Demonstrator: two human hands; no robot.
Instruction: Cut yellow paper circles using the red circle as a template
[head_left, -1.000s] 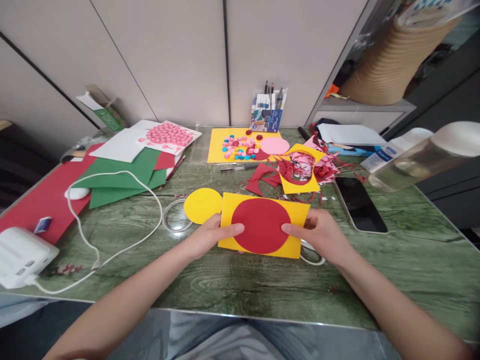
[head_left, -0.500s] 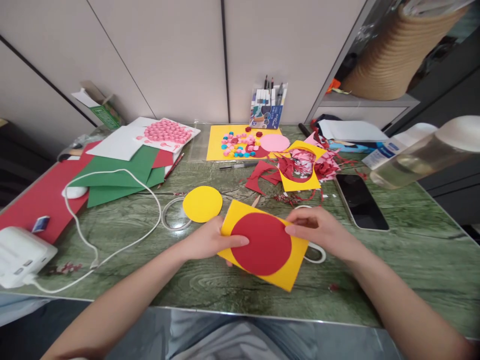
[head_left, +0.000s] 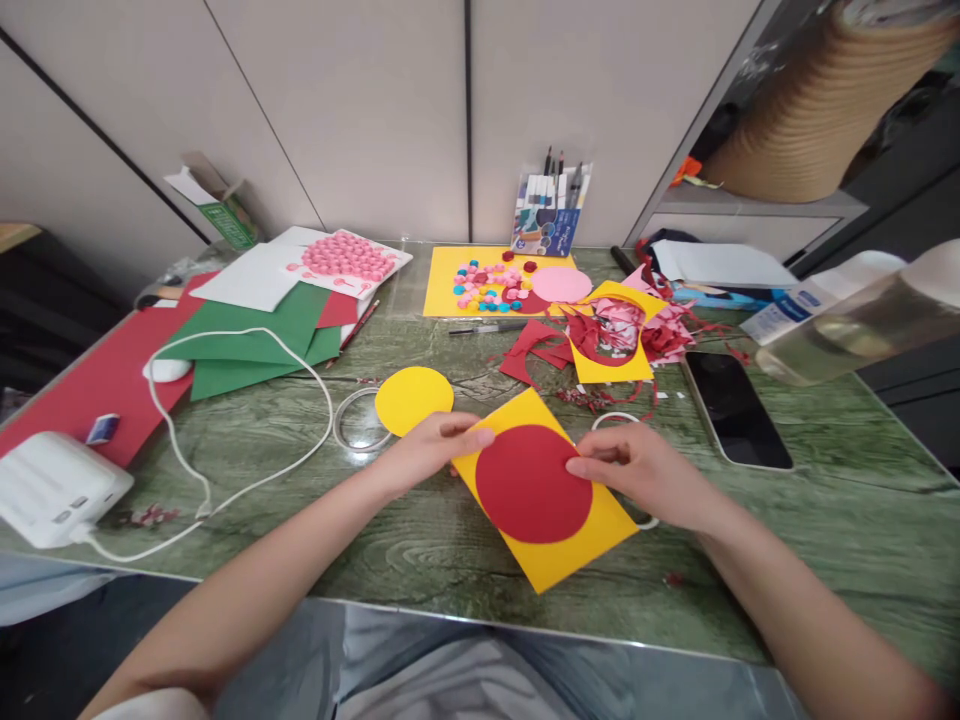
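Note:
Between my two hands is a yellow paper sheet (head_left: 540,565), held tilted above the table with a red paper circle (head_left: 534,485) lying flat on it. My left hand (head_left: 442,445) pinches the sheet's upper left edge, thumb on top beside the circle. My right hand (head_left: 630,465) has its thumb on the circle's right edge and its fingers behind the sheet, closed on both. White loops, like scissor handles (head_left: 619,418), show behind my right hand; the rest is hidden. A yellow paper circle (head_left: 415,400) lies near my left hand, partly over a tape roll (head_left: 349,430).
Cut paper scraps (head_left: 611,330) and a phone (head_left: 739,410) lie at the right, with a clear bottle (head_left: 832,335) behind. Small coloured pieces (head_left: 491,285) sit on yellow paper at the back. A white cable (head_left: 247,505) runs from a charger (head_left: 64,490) across the left.
The yellow sheet has turned clockwise, with the red circle still on it. My left hand has shifted up along the edge to its upper left. The view has swung slightly left.

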